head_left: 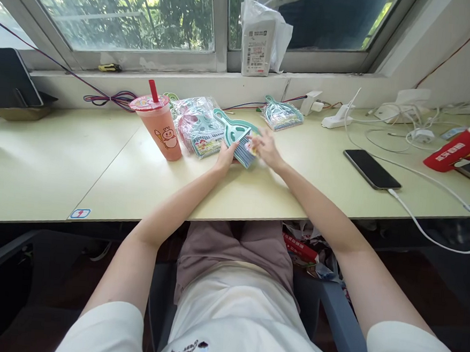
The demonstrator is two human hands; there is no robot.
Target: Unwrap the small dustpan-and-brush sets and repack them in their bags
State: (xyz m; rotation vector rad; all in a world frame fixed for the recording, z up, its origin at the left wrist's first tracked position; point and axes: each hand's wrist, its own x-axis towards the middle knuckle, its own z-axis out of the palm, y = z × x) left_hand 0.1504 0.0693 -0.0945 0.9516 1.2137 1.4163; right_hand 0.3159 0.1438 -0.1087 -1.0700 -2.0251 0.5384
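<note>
My left hand (pixel 225 156) grips a small green hand brush (pixel 238 133) with blue-grey bristles, nested against a matching dustpan partly hidden behind it. The set is tilted, its handle pointing to the upper left. At the bristles' right side is my right hand (pixel 269 149), its fingers bent and partly blurred around a small colourful label (pixel 253 144). Just left of the set, plastic-wrapped brush and dustpan sets (pixel 194 122) lie in a pile. Another wrapped set (pixel 281 114) rests behind my right hand, by the wall.
A pink drink cup (pixel 161 130) with a red straw stands left of the pile. To the right are a charging phone (pixel 371 168), its white cable (pixel 439 182), a power strip (pixel 339 118) and a red cup (pixel 462 149). A wrapped box (pixel 258 43) sits on the windowsill.
</note>
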